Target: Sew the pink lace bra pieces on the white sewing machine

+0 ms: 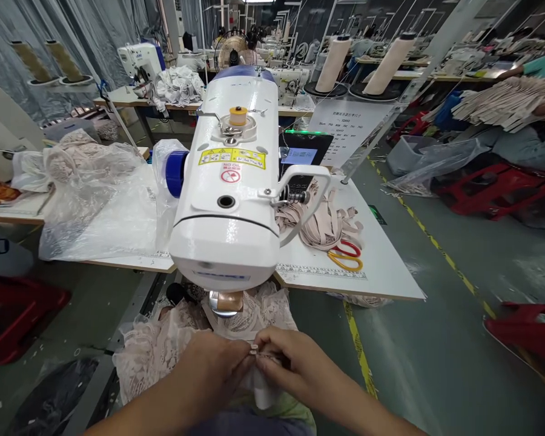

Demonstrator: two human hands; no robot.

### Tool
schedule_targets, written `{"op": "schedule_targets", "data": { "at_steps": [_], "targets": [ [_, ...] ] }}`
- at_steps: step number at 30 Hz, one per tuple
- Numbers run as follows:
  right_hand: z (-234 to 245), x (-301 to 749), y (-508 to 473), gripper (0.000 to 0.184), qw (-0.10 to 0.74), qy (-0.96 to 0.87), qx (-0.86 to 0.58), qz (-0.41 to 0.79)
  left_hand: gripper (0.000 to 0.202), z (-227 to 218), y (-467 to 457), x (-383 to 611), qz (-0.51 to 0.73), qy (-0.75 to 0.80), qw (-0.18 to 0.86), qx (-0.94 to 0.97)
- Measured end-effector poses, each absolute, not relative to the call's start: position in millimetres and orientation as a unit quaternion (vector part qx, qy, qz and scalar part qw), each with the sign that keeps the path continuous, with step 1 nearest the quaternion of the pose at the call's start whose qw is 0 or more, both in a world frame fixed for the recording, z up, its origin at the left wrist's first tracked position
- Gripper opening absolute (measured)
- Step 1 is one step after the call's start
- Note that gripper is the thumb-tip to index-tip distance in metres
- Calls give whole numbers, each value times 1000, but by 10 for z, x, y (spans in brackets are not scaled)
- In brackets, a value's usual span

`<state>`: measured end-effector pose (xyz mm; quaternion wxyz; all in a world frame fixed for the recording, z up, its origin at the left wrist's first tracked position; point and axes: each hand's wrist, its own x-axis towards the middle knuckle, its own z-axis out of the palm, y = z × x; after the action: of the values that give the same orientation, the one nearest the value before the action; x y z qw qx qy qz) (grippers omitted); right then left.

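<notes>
Lace garment [163,351] bunched below sewing machine [229,181] head — not yet under the needle. Left hand [213,369] and right hand [295,360] pressed together, pinching small strap end [254,350]. Stitching apparently pending — strap pile [318,224] waiting on table [390,266].

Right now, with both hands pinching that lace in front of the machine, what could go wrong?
1. The left hand and right hand pinch the lace piece just below the sewing machine head; fingers could drift too close to it.
2. Loose lace bunched at the table edge might snag or slide off.
3. The scissors lie half under elastic strips, so a blind grab risks a cut.
</notes>
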<state>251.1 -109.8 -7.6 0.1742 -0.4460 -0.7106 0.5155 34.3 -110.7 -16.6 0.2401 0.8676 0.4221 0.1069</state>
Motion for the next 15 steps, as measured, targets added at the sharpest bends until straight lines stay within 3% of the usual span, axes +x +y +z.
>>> {"op": "schedule_targets", "data": {
  "at_steps": [7, 11, 15],
  "targets": [
    [-147, 2371, -842, 11, 259, -698, -410, 527, 37, -59, -1014, 276, 128, 430, 126, 885],
    [-56, 2364, -703, 10, 268, -674, -406, 556, 39, 35, -857, 203, 157, 421, 241, 860],
    [1, 2360, -531, 10, 241, -695, -425, 527, 47, 135, -599, 69, 64, 515, 377, 767]
  ]
}}
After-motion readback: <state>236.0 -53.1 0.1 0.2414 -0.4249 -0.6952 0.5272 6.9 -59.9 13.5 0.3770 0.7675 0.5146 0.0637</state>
